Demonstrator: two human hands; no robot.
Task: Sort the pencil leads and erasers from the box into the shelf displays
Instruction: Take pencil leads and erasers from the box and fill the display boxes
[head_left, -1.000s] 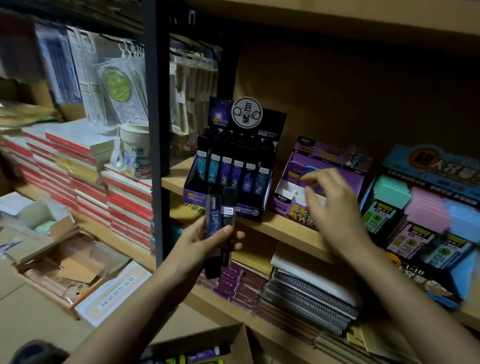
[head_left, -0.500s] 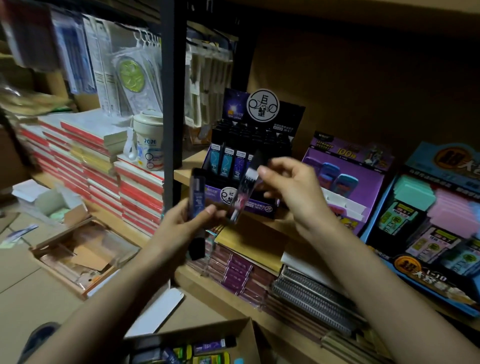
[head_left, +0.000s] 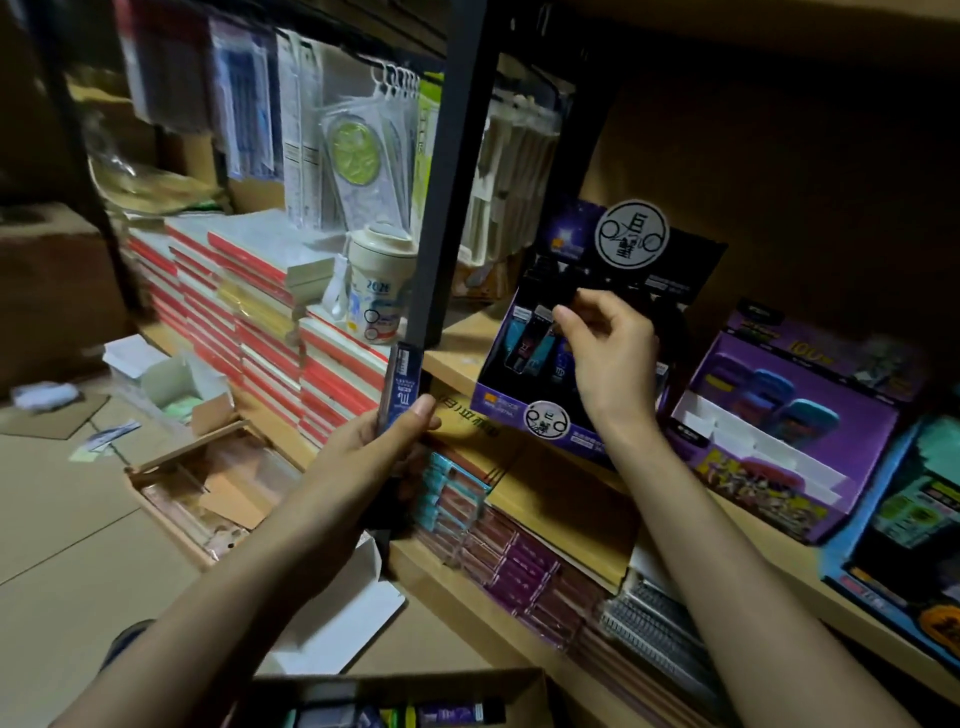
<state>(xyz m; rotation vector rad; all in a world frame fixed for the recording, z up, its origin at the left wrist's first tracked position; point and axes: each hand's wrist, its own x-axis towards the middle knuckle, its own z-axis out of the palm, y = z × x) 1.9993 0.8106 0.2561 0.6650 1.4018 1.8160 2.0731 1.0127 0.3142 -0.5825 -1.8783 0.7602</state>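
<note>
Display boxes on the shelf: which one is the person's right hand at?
The leftmost display box, black with a round white logo, where the right hand pinches a lead case.

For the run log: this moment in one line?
left hand grips blue lead case | right hand pinches tilted lead case at display | box holds more

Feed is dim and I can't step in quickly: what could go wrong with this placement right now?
The lead case pinched by the right hand sits tilted at the lead display; it may jam or nudge neighbouring cases. The left hand grips the blue case with its top standing free; it could slip.
</note>
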